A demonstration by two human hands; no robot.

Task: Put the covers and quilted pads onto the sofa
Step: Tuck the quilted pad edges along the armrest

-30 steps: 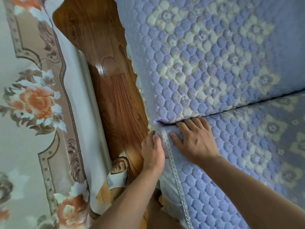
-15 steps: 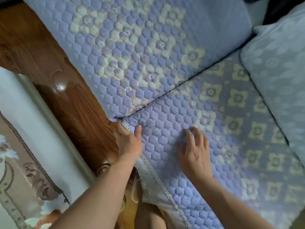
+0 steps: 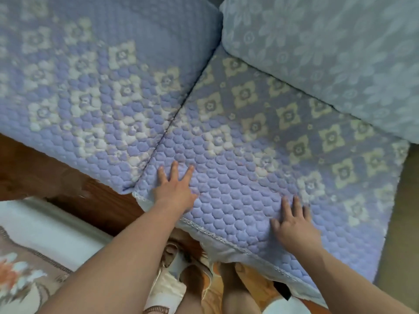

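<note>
Two quilted pads are already on the sofa: the near-right one point(image 3: 260, 177) lies over the seat cushion, butted along a dark seam against the left pad point(image 3: 90, 98). Its lace-trimmed near edge point(image 3: 210, 234) hangs just over the seat front. The left hand point(image 3: 174, 191) lies flat on the pad's near left corner, fingers straight and spread, gripping nothing. The right hand point(image 3: 292, 223) presses flat further right near the front edge, fingers also straight, holding nothing. Beyond, at the far right, a pale floral cushion point(image 3: 328, 53) leans against the seat's back. Below the sofa show a wooden floor point(image 3: 45, 173), a flowered rug point(image 3: 27, 268) and a slippered foot point(image 3: 179, 268).

This looks like smoothing. Pushing too hard toward the far side could bunch the pad under the floral cushion or drag it off the seam, and uneven pressure between the palms might skew the front edge.
</note>
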